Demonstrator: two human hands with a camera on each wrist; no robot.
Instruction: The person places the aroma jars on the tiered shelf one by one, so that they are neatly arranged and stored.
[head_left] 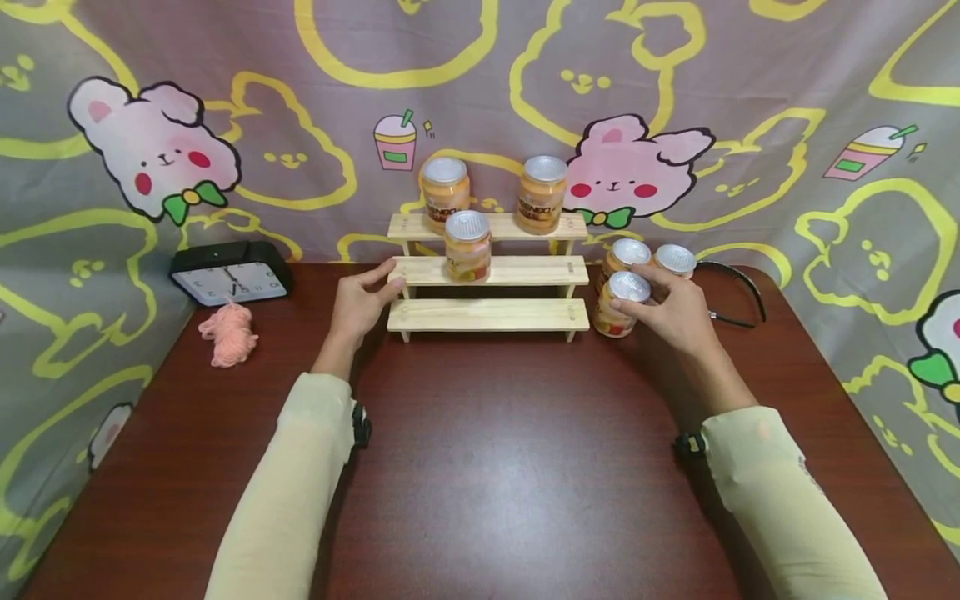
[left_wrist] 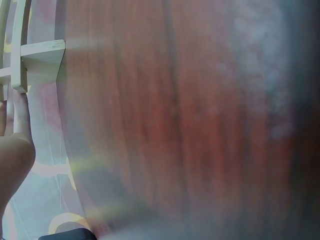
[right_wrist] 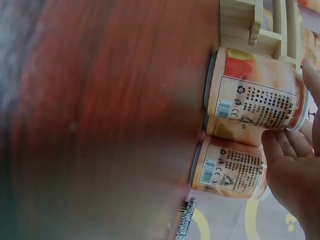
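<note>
A three-tier wooden display shelf [head_left: 487, 315] stands at the back of the table. My left hand [head_left: 356, 307] holds the left end of its middle tier between thumb and fingers. My right hand [head_left: 678, 315] grips a silver-lidded jar [head_left: 613, 318] near its top, right beside the shelf's right end; its printed back label shows in the right wrist view. Two more such jars stand close behind it, one jar [head_left: 675, 260] to the right and one jar [head_left: 628, 250] at the back. On the top tier sit a left jar [head_left: 446, 196] and a right jar [head_left: 542, 196]; another jar [head_left: 468, 247] is on the middle tier.
A black-framed clock [head_left: 231, 273] and a ball of pink yarn [head_left: 228, 335] lie at the table's left. On the right, a dark headband [head_left: 738, 287] lies behind the jars. A patterned curtain [head_left: 480, 100] hangs right behind the table [head_left: 510, 467].
</note>
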